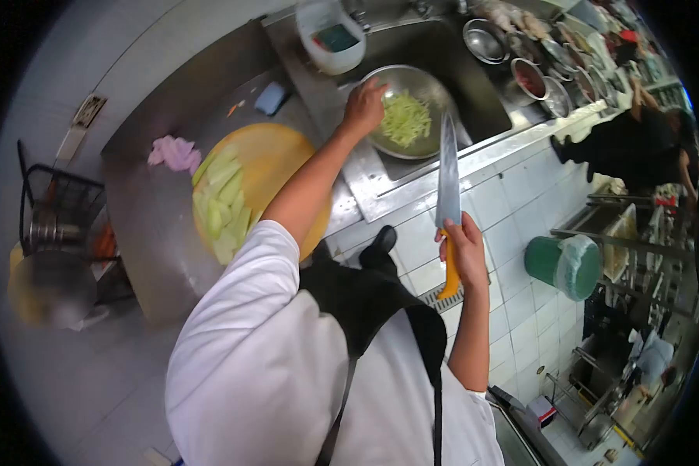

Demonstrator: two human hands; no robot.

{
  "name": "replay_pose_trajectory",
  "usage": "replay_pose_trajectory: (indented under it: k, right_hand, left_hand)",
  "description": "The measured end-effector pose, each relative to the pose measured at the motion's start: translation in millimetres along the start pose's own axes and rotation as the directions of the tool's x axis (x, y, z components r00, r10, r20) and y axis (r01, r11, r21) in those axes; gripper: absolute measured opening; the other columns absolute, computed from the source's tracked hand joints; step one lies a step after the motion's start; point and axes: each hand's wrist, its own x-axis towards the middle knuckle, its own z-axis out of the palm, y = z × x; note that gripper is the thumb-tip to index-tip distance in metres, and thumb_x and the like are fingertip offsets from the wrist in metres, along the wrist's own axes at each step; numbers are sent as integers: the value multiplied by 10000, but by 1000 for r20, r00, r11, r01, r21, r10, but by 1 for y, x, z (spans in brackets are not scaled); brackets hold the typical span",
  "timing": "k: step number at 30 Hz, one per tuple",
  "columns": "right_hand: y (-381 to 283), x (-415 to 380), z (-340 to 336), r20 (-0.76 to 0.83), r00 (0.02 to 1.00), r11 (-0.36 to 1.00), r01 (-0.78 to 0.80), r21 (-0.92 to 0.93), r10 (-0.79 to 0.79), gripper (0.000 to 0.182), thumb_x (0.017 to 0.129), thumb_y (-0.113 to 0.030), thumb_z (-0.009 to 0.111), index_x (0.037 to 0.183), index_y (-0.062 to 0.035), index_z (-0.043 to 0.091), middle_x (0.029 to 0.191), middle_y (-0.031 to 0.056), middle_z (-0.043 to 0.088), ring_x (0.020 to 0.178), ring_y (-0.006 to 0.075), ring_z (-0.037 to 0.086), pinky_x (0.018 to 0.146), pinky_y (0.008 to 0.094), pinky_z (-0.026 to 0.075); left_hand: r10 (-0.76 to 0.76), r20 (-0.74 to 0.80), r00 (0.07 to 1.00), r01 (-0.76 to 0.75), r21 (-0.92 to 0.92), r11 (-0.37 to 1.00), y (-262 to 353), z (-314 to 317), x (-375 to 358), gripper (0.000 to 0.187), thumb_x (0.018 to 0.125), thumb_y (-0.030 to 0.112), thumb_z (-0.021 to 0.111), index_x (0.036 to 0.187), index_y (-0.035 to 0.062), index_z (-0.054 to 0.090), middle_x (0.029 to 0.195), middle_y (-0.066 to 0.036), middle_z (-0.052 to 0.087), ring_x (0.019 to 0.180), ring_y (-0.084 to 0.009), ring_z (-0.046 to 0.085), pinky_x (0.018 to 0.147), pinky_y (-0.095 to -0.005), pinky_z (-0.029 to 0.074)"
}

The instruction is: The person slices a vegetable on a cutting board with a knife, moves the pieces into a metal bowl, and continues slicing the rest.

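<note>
My left hand (365,109) is at the left rim of a round metal bowl (436,87), its fingers closed over the edge. Pale green vegetable strips (405,119) lie heaped inside the bowl, which sits at the front of the sink. In my right hand (466,247) is a large kitchen knife (449,186), gripped by its yellow handle. The blade points up toward the bowl, and its tip overlaps the right rim in view. Long pale green vegetable slices (224,198) cover the left part of a round yellow cutting board (283,159), partly hidden by my left arm.
On the steel counter (151,225) are a pink cloth (175,153) and a blue sponge (270,99). A white container (330,39) stands beside the sink (474,101). Several metal bowls (485,40) line the right. A green bin (559,266) and another person (629,147) are farther right.
</note>
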Motion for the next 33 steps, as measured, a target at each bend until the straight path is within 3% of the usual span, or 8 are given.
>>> replay_pose_trajectory:
  k: [1,2,4,8,18,23,26,33]
  right_hand:
    - [15,-6,1,27,1000,999,-9,33,9,162,1046,-195,573,1061,-34,580,781,77,641,518,121,560,485,257,440]
    - [34,-9,0,54,998,999,-36,13,35,169,1050,-204,569,1065,-36,578,785,74,645,523,115,562,488,252,440]
    - [72,-12,1,94,993,997,-69,-35,72,182,1058,-221,563,1071,-40,575,793,69,652,534,104,566,493,240,442]
    - [102,-22,35,147,977,988,-147,-42,152,150,1038,-202,604,1066,-56,586,785,67,665,537,113,575,492,245,448]
    - [152,32,130,230,948,894,-104,-435,222,227,1021,-230,591,1032,-5,614,708,77,660,529,135,612,498,288,480]
    - [176,26,136,171,975,955,-88,-284,141,230,1024,-225,588,1052,1,618,734,70,661,527,122,588,498,281,469]
    - [172,20,131,117,989,979,-71,-189,95,224,1027,-219,583,1052,2,618,759,64,660,530,120,575,496,276,460]
    - [177,6,108,-53,991,958,107,-265,-126,211,1029,-225,590,1013,-16,610,722,65,678,534,145,606,514,325,488]
  left_hand:
    - [-14,-76,997,7,-84,996,-7,-30,-9,412,871,72,593,1270,90,695,1317,-158,623,1160,-363,621,985,-451,504]
    - [9,-266,964,-9,0,1000,-14,-56,-30,251,888,124,629,1109,59,729,1100,-125,695,1032,-341,664,868,-424,543]
    - [-370,-152,916,382,53,923,-29,-102,-82,221,890,155,668,1086,68,723,1040,-119,704,1034,-353,658,843,-454,536]
    - [-618,-43,785,613,190,767,-72,-125,-205,204,848,208,726,995,69,699,1007,-160,677,1013,-382,647,837,-487,531]
    - [-558,67,827,551,92,829,-64,-95,-240,189,781,170,781,867,37,679,972,-179,687,954,-385,672,826,-488,547]
    - [-608,116,785,574,231,785,-51,-104,-227,148,772,121,743,857,16,683,982,-211,691,940,-399,681,823,-498,556]
    - [-468,160,869,415,279,866,-43,-112,-228,174,768,104,715,900,-3,683,972,-227,687,940,-403,682,822,-505,560]
    - [-320,91,943,308,127,943,-59,-98,-244,190,763,70,685,932,-2,638,897,-241,675,875,-439,663,787,-545,534]
